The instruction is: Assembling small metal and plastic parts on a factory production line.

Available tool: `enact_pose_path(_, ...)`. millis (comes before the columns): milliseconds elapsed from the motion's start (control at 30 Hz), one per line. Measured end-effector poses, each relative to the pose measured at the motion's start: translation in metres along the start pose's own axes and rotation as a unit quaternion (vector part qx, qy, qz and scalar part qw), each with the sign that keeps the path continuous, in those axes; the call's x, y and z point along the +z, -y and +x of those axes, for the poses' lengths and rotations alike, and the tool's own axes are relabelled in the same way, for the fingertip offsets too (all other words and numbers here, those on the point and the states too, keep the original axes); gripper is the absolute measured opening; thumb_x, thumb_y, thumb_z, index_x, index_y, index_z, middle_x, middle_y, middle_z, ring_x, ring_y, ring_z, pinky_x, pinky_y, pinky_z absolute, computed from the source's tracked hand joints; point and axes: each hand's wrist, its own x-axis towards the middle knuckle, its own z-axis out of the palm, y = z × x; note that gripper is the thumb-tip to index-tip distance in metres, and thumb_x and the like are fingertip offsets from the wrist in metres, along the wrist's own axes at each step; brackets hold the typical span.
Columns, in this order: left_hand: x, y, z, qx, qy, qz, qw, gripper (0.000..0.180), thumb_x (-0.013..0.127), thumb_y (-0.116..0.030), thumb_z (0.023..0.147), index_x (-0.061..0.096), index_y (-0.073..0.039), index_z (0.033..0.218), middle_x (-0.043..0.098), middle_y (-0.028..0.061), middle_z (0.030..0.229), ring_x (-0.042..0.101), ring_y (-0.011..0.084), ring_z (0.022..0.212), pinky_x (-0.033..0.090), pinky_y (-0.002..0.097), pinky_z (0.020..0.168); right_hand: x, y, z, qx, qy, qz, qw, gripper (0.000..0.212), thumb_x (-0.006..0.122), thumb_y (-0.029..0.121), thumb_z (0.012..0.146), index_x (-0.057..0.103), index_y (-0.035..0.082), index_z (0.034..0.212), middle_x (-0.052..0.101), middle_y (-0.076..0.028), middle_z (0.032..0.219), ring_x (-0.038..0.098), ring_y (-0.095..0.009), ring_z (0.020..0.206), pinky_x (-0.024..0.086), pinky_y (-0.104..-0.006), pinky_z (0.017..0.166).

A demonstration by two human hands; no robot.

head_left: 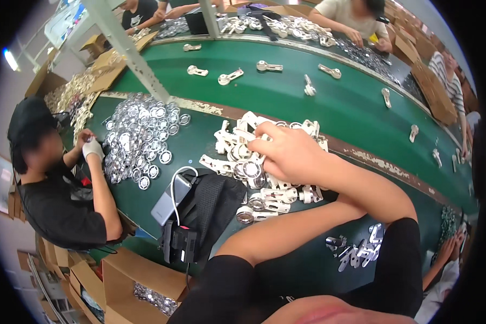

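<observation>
My right hand point(291, 154) reaches over a heap of white plastic handle-shaped parts point(232, 146), its fingers curled down onto one white part at the heap's top. Part of the grip is hidden among the pieces. Several of the parts carry round chrome discs, such as the disc point(251, 169) just below the hand. My left forearm point(291, 229) crosses beneath the right one, and my left hand is hidden behind it. Small shiny metal levers point(362, 248) lie on the green table close to my right sleeve.
Left of the heap sit a pile of chrome rings point(140, 129), a power bank point(171, 200) with a white cable, and a black mesh bag point(216, 200). A co-worker point(59, 178) works at the left. Beyond a ledge, a green conveyor belt point(178, 70) carries spaced white parts. Cardboard boxes point(140, 270) stand lower left.
</observation>
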Motion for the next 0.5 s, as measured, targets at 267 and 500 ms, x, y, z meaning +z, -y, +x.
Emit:
enact_pose_path(267,0.008,0.004,0.003,0.033,0.045,0.066,0.996,0.025,0.058,-0.032,0.096,0.061,-0.007,0.099,0.063,0.0149,0.104,0.056,0.0335,0.1,0.045,0.0455,0.09,-0.004,0.002,-0.007,-0.062,0.022,0.105,0.992,0.059,0.065,0.004,0.074,0.058,0.003,0.133,0.052,-0.02,0.133,0.058,-0.038,0.118,0.057,-0.0462,0.09)
enact_pose_path(500,-0.006,0.0,0.009,0.097,0.023,0.169,0.981,0.021,0.06,-0.031,0.09,0.056,-0.011,0.09,0.056,0.0113,0.091,0.051,0.0279,0.087,0.044,0.0406,0.082,-0.001,0.004,-0.008,-0.06,0.008,0.158,0.986,0.047,0.066,0.005,0.08,0.06,-0.001,0.126,0.055,-0.02,0.126,0.057,-0.038,0.117,0.053,-0.0453,0.098)
